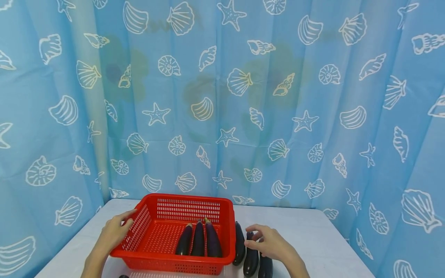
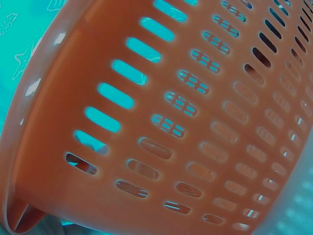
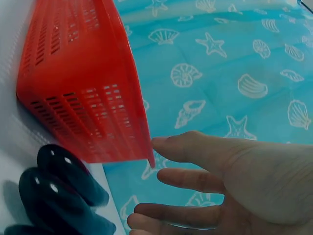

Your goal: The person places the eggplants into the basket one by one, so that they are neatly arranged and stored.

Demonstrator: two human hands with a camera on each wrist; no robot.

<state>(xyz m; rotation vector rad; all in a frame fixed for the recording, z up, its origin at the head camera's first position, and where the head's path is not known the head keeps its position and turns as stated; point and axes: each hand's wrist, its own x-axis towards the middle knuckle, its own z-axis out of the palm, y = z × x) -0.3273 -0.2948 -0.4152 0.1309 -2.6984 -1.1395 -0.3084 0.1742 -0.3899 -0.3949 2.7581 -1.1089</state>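
A red plastic basket with slotted walls stands on the white table, and three eggplants lie side by side in its right part. My left hand is at the basket's left rim, forefinger and thumb extended; whether it touches the rim is hard to tell. The left wrist view shows the slotted basket wall up close, without the hand. To the right of the basket lie three more eggplants. Over them hovers my right hand, fingers loosely bent and apart, holding nothing. In the right wrist view its fingers are spread near the basket corner.
Behind and at both sides of the table hangs a blue curtain printed with white shells and starfish. A small dark rounded thing shows at the bottom edge, in front of the basket, mostly cut off.
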